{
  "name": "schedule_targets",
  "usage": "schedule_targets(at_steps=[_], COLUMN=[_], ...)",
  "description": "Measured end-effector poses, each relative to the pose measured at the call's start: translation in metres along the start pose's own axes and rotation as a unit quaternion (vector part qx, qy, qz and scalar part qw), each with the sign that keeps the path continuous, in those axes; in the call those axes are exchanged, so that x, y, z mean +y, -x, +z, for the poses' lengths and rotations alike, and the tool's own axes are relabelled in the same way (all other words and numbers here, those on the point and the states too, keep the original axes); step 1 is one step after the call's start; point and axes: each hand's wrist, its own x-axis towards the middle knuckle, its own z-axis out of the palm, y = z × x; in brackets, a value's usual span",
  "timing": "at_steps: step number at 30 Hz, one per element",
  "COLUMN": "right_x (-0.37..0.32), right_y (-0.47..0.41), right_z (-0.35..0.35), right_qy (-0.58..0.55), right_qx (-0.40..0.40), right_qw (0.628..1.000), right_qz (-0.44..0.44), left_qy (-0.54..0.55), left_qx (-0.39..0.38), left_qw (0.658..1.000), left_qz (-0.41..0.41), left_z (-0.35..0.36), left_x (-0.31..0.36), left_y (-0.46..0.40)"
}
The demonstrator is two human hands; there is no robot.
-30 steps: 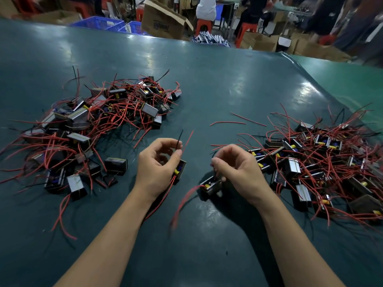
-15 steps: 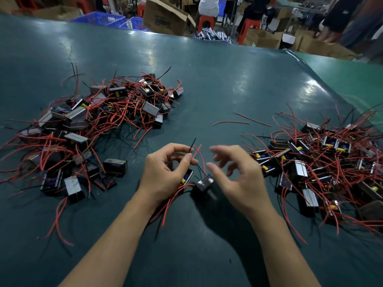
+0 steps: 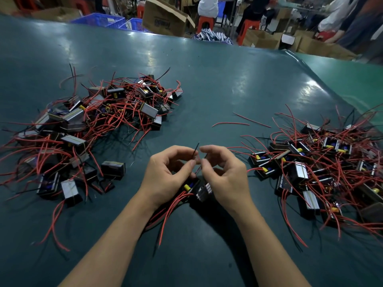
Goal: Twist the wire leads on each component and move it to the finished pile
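Twisting step: left hand (image 3: pixel 167 175) and right hand (image 3: pixel 224 179) pinch thin black wire leads (image 3: pixel 195 151) above small black yellow-tabbed component (image 3: pixel 189 186). Next, transfer toward ten o'clock pile (image 3: pixel 99 121), presumably finished.

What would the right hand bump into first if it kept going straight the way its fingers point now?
Probably the left hand. The right hand has its fingers curled leftward, tips almost touching the left thumb around the thin black lead. That lead sits between them, so it may be met first; depth is unclear.
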Motion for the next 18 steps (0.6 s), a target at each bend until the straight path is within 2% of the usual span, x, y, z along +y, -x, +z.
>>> schedule_targets(at_steps=[5, 10, 18], right_x=[-0.001, -0.003, -0.005], right_y=[-0.001, -0.002, -0.002], right_z=[-0.007, -0.009, -0.014], right_qy=[-0.14, -0.259, -0.202], right_qx=[0.0, -0.015, -0.008], right_qw=[0.989, 0.957, 0.972], right_qz=[0.05, 0.128, 0.117], left_qy=[-0.001, -0.007, -0.071], left_qx=[-0.028, 0.007, 0.001], left_qw=[1.0, 1.0, 0.992], left_qz=[-0.001, 0.016, 0.104], left_z=[0.002, 0.005, 0.009], left_x=[0.001, 0.0, 0.002], left_y=[0.003, 0.002, 0.002])
